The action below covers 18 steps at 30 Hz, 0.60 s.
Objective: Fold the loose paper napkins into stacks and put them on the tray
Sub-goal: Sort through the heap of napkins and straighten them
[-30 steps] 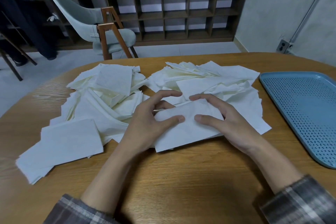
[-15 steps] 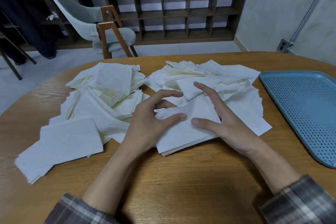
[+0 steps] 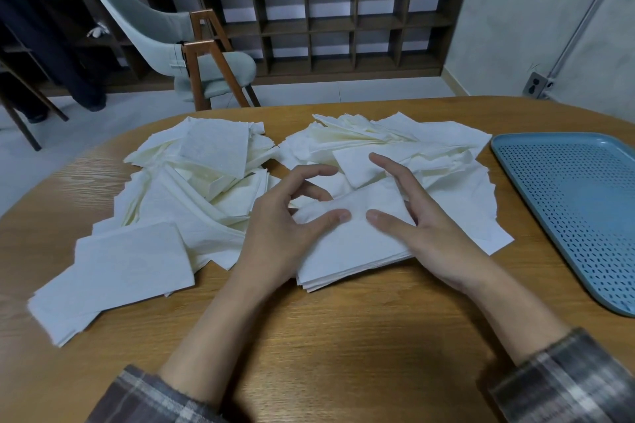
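Stack of napkins centre of worktop, tray at right edge. Left hand, right hand spread loose, thumbs pressing it. Light, floppy, layers slide: pinch both short ends.

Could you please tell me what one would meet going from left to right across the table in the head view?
flat napkin pile → left hand → folded napkin stack → right hand → blue tray. The loose napkins behind the hands overlap too much to place.
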Each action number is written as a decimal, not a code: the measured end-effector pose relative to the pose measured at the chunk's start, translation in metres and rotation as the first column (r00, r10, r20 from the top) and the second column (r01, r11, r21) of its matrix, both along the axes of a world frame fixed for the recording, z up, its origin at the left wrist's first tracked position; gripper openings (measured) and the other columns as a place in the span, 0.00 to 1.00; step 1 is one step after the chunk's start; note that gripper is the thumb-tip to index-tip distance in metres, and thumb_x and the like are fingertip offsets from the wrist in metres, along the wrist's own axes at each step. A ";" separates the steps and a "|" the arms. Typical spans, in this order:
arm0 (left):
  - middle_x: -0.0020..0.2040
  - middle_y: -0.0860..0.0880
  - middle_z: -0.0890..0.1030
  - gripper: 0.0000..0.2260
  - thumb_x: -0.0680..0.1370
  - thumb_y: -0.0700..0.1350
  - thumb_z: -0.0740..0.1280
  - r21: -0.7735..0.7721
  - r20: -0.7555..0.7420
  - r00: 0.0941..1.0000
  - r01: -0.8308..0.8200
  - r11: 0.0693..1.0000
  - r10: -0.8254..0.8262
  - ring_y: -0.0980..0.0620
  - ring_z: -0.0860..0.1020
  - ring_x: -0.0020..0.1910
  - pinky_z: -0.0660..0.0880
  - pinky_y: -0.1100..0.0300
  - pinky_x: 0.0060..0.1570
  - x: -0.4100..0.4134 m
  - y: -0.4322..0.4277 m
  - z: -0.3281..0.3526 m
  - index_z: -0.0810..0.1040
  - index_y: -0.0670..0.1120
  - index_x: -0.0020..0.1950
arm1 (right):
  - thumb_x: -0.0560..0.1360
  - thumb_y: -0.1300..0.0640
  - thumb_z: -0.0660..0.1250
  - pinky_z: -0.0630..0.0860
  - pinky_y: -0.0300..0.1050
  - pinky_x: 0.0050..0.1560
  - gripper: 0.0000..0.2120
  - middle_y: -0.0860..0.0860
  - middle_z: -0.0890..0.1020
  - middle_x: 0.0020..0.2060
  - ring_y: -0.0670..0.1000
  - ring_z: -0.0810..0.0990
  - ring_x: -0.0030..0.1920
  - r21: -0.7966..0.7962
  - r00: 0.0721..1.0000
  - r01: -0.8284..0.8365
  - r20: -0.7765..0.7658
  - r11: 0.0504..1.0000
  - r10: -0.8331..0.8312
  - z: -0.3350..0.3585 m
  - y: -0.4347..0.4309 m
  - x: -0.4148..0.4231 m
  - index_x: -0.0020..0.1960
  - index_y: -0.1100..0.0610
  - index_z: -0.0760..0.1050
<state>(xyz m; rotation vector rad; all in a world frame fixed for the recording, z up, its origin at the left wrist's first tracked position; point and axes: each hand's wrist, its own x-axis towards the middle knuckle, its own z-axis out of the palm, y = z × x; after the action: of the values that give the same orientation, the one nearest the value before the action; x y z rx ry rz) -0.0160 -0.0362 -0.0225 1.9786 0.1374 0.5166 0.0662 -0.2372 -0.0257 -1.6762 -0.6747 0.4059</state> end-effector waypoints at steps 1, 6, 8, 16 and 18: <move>0.46 0.57 0.84 0.21 0.72 0.48 0.82 0.022 0.020 0.999 -0.043 0.999 0.042 0.58 0.81 0.54 0.71 0.69 0.48 0.001 0.002 -0.003 0.81 0.60 0.62 | 0.82 0.58 0.69 0.70 0.23 0.62 0.31 0.25 0.69 0.69 0.21 0.68 0.63 0.016 1.000 0.011 -0.010 1.000 -0.011 0.000 0.000 0.000 0.77 0.31 0.65; 0.56 0.57 0.80 0.18 0.79 0.56 0.73 -0.034 -0.005 0.988 -0.156 0.987 0.156 0.60 0.78 0.50 0.74 0.70 0.45 0.004 0.001 -0.004 0.77 0.58 0.67 | 0.77 0.62 0.69 0.79 0.47 0.63 0.31 0.44 0.77 0.73 0.51 0.80 0.69 0.333 0.956 0.102 -0.295 0.937 0.000 0.003 -0.001 0.006 0.73 0.36 0.73; 0.57 0.58 0.80 0.18 0.80 0.64 0.64 -0.160 -0.088 0.995 -0.060 0.985 0.046 0.65 0.78 0.53 0.73 0.72 0.49 0.003 -0.002 -0.003 0.76 0.60 0.68 | 0.76 0.63 0.68 0.77 0.51 0.64 0.32 0.46 0.77 0.74 0.54 0.80 0.69 0.413 0.942 0.106 -0.333 0.905 0.042 0.003 -0.003 0.007 0.74 0.36 0.73; 0.53 0.72 0.82 0.22 0.83 0.51 0.70 -0.275 -0.124 0.974 0.150 0.950 -0.190 0.64 0.83 0.50 0.79 0.67 0.49 -0.003 -0.007 0.004 0.67 0.67 0.74 | 0.81 0.53 0.72 0.65 0.57 0.80 0.33 0.32 0.65 0.78 0.40 0.64 0.79 0.178 0.992 0.115 -0.062 0.977 -0.106 -0.007 -0.006 0.012 0.76 0.27 0.63; 0.56 0.78 0.76 0.29 0.83 0.44 0.71 -0.160 -0.123 0.975 0.166 0.973 -0.187 0.64 0.82 0.54 0.79 0.65 0.53 -0.005 -0.004 -0.002 0.63 0.65 0.77 | 0.77 0.48 0.73 0.66 0.46 0.78 0.36 0.28 0.64 0.76 0.36 0.64 0.77 0.125 0.997 0.071 -0.043 0.990 -0.066 -0.007 -0.008 0.011 0.77 0.26 0.59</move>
<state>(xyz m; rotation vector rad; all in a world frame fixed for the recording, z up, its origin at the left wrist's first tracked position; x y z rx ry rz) -0.0208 -0.0399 -0.0249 1.8578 0.0816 0.2470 0.0770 -0.2457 -0.0328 -1.5627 -0.6005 0.3385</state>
